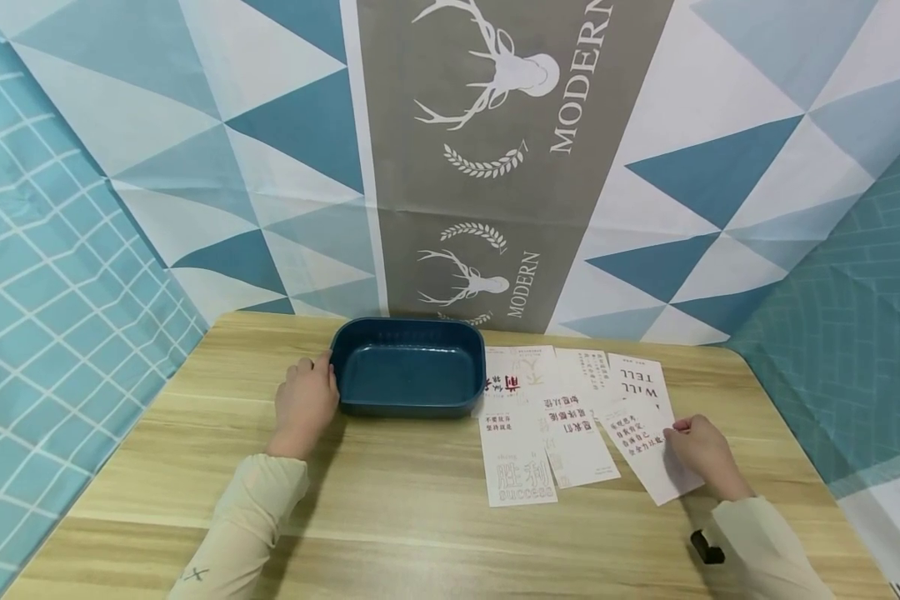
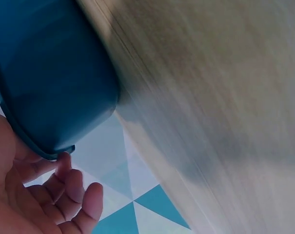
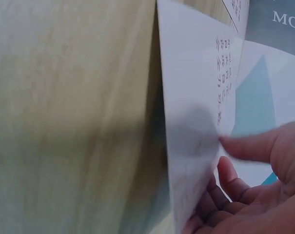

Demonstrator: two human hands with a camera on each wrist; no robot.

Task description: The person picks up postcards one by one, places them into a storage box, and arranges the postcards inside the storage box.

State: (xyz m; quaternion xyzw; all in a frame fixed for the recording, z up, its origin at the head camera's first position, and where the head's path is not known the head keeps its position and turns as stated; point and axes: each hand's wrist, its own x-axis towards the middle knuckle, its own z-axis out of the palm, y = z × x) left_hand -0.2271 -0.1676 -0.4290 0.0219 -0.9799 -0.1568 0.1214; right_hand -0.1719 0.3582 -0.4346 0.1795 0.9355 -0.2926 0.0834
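Note:
A dark blue rectangular basin (image 1: pixel 412 375) with rounded corners stands near the back of the table. My left hand (image 1: pixel 305 398) grips its left rim; in the left wrist view, curled fingers (image 2: pixel 91 202) show at the rim of the basin (image 2: pixel 54 73). At the right, my right hand (image 1: pixel 701 454) pinches the edge of a white card (image 1: pixel 656 467) printed with dark red Chinese characters. In the right wrist view that card (image 3: pixel 191 97) stands tilted off the wood, with the thumb (image 3: pixel 249 146) at its edge and several fingers behind it.
Several other printed cards lie overlapping right of the basin, among them a "success" card (image 1: pixel 521 467), a middle card (image 1: pixel 581 450) and a "TELL" card (image 1: pixel 641 379). Behind the wooden table (image 1: pixel 390 517) rises a patterned wall covering (image 1: pixel 487 192). A small black object (image 1: pixel 707 547) sits at the right sleeve.

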